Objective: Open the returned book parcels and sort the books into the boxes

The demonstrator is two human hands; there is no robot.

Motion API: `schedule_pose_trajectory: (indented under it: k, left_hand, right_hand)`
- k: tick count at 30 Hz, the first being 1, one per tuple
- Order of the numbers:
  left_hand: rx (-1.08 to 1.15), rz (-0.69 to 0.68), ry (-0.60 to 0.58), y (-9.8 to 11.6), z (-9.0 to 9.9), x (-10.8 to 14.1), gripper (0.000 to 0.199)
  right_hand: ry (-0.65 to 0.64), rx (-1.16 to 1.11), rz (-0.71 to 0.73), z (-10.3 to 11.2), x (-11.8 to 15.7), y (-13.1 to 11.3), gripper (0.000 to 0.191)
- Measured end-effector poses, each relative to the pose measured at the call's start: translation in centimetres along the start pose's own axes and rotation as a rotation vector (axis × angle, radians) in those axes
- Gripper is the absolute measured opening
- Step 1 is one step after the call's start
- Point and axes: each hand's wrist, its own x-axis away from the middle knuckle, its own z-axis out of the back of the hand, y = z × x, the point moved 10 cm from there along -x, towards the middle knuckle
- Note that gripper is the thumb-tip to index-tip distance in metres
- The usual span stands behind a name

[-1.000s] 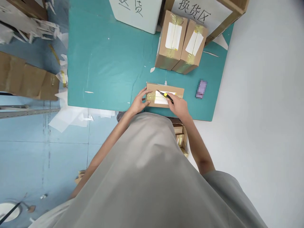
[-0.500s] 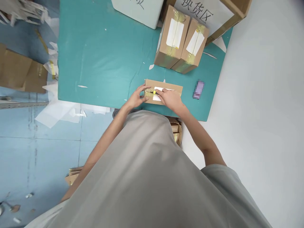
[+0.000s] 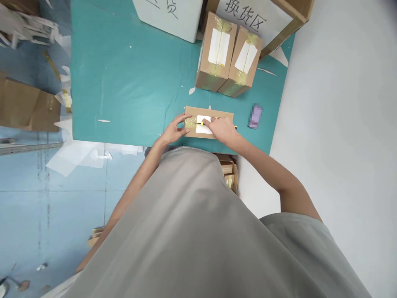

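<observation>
A small cardboard box (image 3: 192, 133) lies at the near edge of the green table, with a white label (image 3: 203, 129) and clear tape on its top. My left hand (image 3: 172, 130) holds the box's left end, thumb on the near side and fingers toward the far side. In my right hand (image 3: 223, 130) is a box cutter (image 3: 202, 123) with yellow and black parts, its front end over the label along the middle seam. The fingers wrap around most of the cutter. Whether the blade is in the cardboard is too small to tell.
Two taped cardboard boxes (image 3: 216, 51) stand farther back, before a larger open carton (image 3: 282, 31) with a handwritten sign. A white container (image 3: 170, 18) is to their left. A blurred purple object (image 3: 255, 116) lies at right, near the white wall (image 3: 338, 103). Paper scraps (image 3: 77, 155) litter the floor.
My right hand has drawn the box cutter a little to the right along the box's middle seam. My left hand keeps its hold on the left end. The whole view has shifted slightly.
</observation>
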Motion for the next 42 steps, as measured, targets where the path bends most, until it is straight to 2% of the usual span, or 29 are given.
schedule_pose_trajectory:
  k: [4,9,13,17,24,27,31,33,36,38,39,42]
  left_hand:
    - [0.003,-0.013,-0.023,0.1,-0.8,-0.2,0.071]
    - [-0.005,-0.009,-0.007,0.0,-1.1,-0.9,0.075]
    - [-0.030,-0.047,-0.030,0.6,-2.1,-1.4,0.072]
    - [-0.039,-0.077,-0.057,1.6,-2.8,-1.4,0.069]
    - [-0.010,-0.032,-0.103,1.6,-3.2,-1.1,0.069]
    - [-0.026,-0.041,-0.102,1.6,-3.0,-1.3,0.067]
    - [-0.002,-0.007,-0.087,1.1,-2.5,-1.7,0.071]
    - [0.024,0.012,-0.080,0.9,-2.4,-1.9,0.075]
    - [0.056,0.019,-0.088,0.7,-2.5,-2.1,0.076]
    - [0.065,0.022,-0.084,0.4,-2.3,-2.2,0.075]
    - [0.071,0.024,-0.074,0.2,-2.0,-2.2,0.076]
    - [0.105,0.046,-0.009,-0.8,0.3,-2.1,0.079]
  right_hand:
    - [0.014,-0.030,-0.030,-0.6,1.0,1.3,0.047]
    - [-0.036,-0.035,-0.213,-3.3,4.1,7.1,0.047]
    - [-0.072,-0.028,-0.253,-5.3,7.1,10.1,0.049]
    - [-0.099,-0.062,-0.311,-6.7,9.0,11.1,0.046]
    - [-0.079,-0.137,-0.356,-9.1,11.2,11.3,0.047]
    - [-0.086,-0.179,-0.421,-11.2,13.9,12.6,0.048]
    - [-0.125,-0.207,-0.540,-15.7,19.2,15.5,0.045]
    - [-0.042,-0.370,-0.659,-17.7,21.4,16.9,0.043]
    - [0.273,-0.858,-0.857,-20.1,22.4,17.4,0.046]
    - [0.464,-1.207,-0.909,-21.6,20.6,15.9,0.051]
    - [0.516,-1.340,-0.923,-22.2,19.1,14.7,0.052]
    - [0.505,-1.560,-0.935,-22.7,13.8,10.9,0.055]
